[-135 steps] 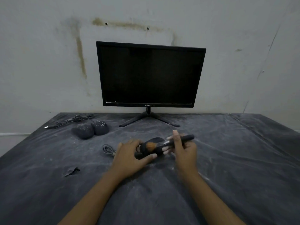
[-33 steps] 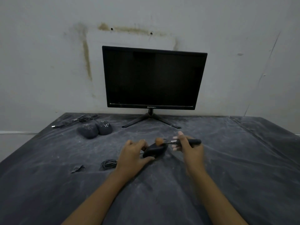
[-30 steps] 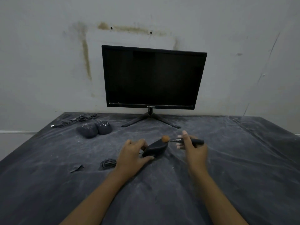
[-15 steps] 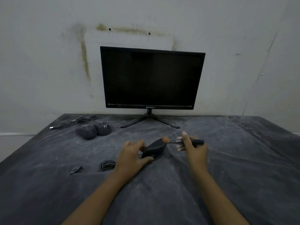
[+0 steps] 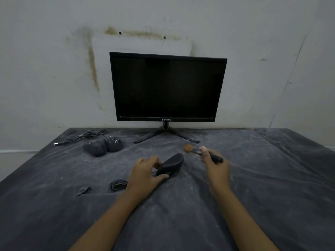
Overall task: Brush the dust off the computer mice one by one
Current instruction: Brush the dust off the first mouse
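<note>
- The fingers of my right hand (image 5: 215, 167) pinch the dark handle of a small brush (image 5: 194, 151) with an orange bristle tuft. The hand is blurred, so I cannot tell how each finger lies.
- The tuft points to the upper left. It hangs just above and to the right of the mouse's raised end, not touching it.
- My left hand (image 5: 145, 173) curls thumb and fingers round the lower-left end of the smooth black plastic computer mouse (image 5: 171, 163). The mouse sits at frame centre, tipped up off the dusty dark cloth (image 5: 272, 178).
- Its long axis runs from lower left to upper right, so I judge the next stroke should come down and left along it.
- Two dust-speckled dark mice (image 5: 95, 147) wait at middle left, well apart from my hands.
</note>
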